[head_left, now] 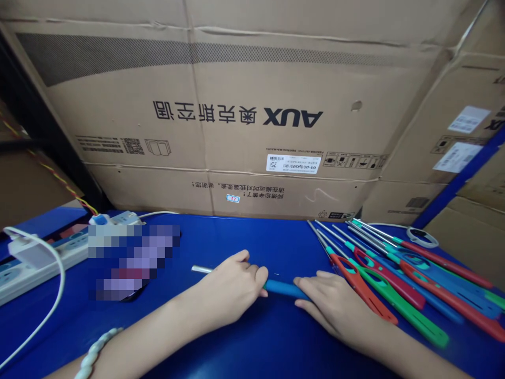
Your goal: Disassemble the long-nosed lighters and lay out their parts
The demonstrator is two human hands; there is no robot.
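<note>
Between my two hands lies a blue-handled long-neck lighter (pixel 281 288), held nearly level just above the blue table. My left hand (pixel 239 284) is closed around its metal neck, whose silver tip pokes out to the left. Around the blue handle, my right hand (pixel 333 300) is closed too; the handle's far end is hidden in the palm. Just right of my right hand lies a loose pile of similar lighters, among them an orange one (pixel 365 292), a green one (pixel 410 310) and a crimson one (pixel 402 287), metal necks pointing away to the upper left.
A white power strip (pixel 74 247) with plugs and cables runs along the left side of the blue table (pixel 189 337). A blurred-out flat object (pixel 138 266) lies beside it. Large cardboard (pixel 236 68) stands upright at the back. A coiled white cable (pixel 422 237) sits behind the lighters.
</note>
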